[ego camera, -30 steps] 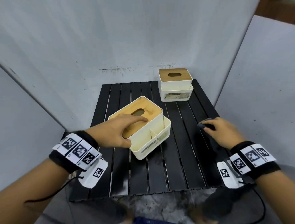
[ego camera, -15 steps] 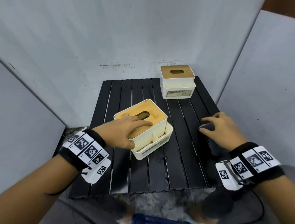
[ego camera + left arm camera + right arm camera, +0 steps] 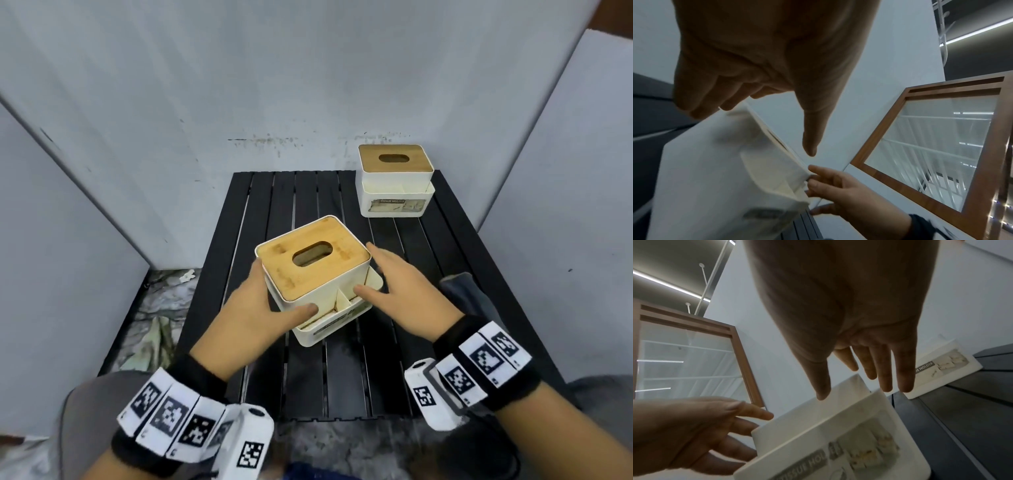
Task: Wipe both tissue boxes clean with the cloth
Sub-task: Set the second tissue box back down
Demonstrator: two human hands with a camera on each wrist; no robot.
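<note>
The near tissue box (image 3: 315,274), white with a bamboo lid and a front tray, stands mid-table, also seen in the right wrist view (image 3: 838,434). My left hand (image 3: 274,298) holds its front-left corner, thumb on the front face and fingers on the left side. My right hand (image 3: 373,270) is at the box's right side with straight fingers, its thumb tip over the tray. The dark grey cloth (image 3: 462,294) lies on the table to the right, held by neither hand. The far tissue box (image 3: 394,181) stands at the back right corner.
The black slatted table (image 3: 342,377) is enclosed by white panels at the back, left and right. Its front edge is just past my wrists. Bare slats lie between the two boxes and along the left side.
My left hand slid off the lid to the box's front-left corner. My right hand let go of the cloth and moved left to the box's right side.
</note>
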